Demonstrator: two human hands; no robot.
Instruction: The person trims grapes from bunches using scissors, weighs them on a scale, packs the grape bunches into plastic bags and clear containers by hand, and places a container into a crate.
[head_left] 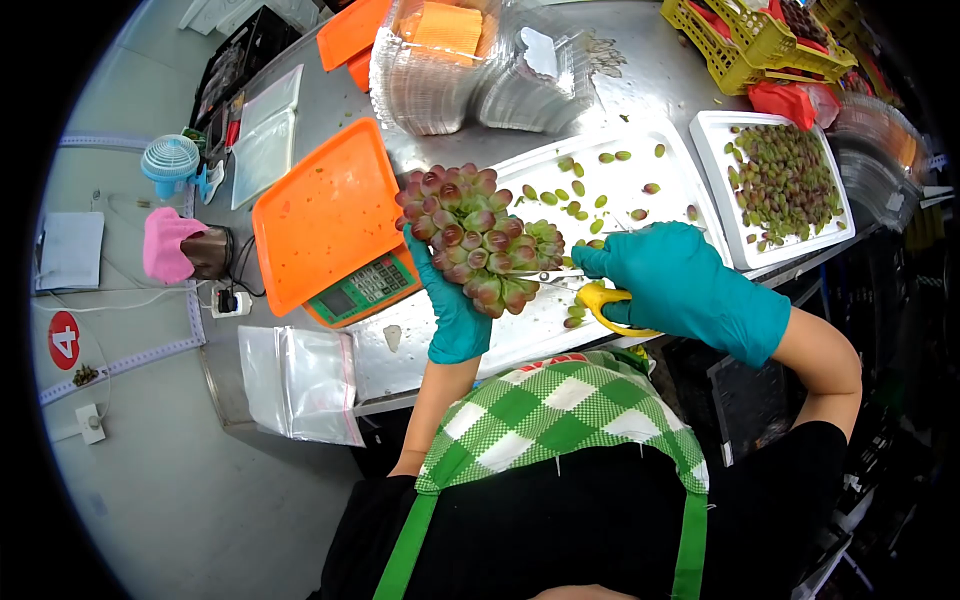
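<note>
Upright, left hand (pixel 452 305) under grapes (pixel 478 237)

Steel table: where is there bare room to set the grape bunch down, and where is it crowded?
The orange tray on the scale is bare. A strip of table between scale and plastic bags is free too. Crowded: the near white tray carries loose grapes, the far white tray is heaped, and clamshell stacks fill the back.

Left hand (pixel 452 310) holds up a grape bunch (pixel 478 236); right hand (pixel 680 285) works yellow-handled scissors (pixel 590 293) at it, above a white tray (pixel 640 195).
</note>
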